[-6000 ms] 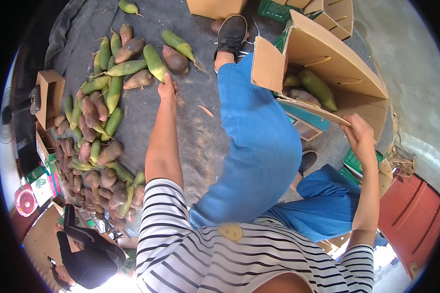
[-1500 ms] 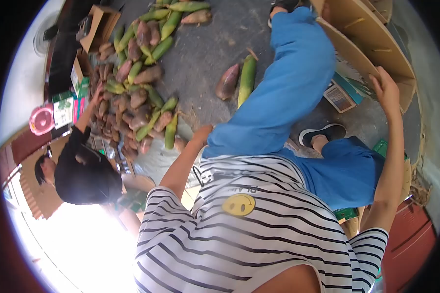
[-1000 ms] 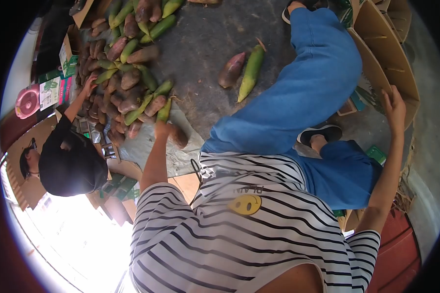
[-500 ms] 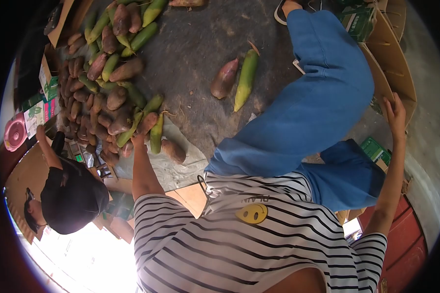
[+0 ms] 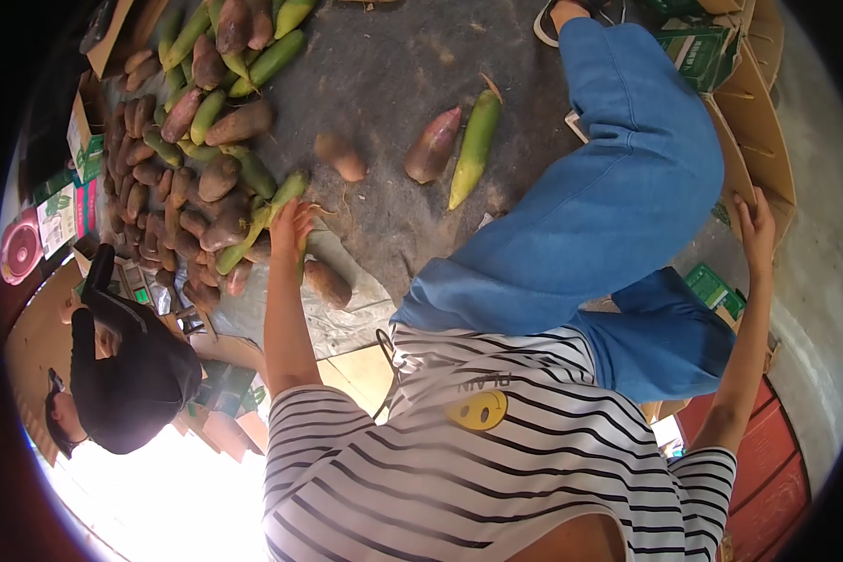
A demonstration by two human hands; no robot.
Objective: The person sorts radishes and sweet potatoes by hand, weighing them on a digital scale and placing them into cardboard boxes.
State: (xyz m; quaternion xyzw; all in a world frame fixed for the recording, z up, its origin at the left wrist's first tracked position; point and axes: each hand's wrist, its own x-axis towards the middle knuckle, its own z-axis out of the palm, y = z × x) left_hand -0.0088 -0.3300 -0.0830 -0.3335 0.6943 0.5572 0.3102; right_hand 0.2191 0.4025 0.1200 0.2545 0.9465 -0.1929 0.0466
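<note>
Head view: left hand (image 5: 292, 223) splayed, unclenched, at piled roots (image 5: 218, 178); box (image 5: 755, 131) edge gripped by right hand (image 5: 757, 229).
Roots are best grasped singly round the middle, the box being kept steady.

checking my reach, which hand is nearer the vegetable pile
The left hand, at the edge of the vegetable pile; the right hand is well away, holding a cardboard box.

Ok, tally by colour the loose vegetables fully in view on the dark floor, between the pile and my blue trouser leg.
Green: 1, the long vegetable
Reddish-brown: 2, the tapered vegetable beside it and the blurred vegetable nearer the pile
Total: 3
</note>
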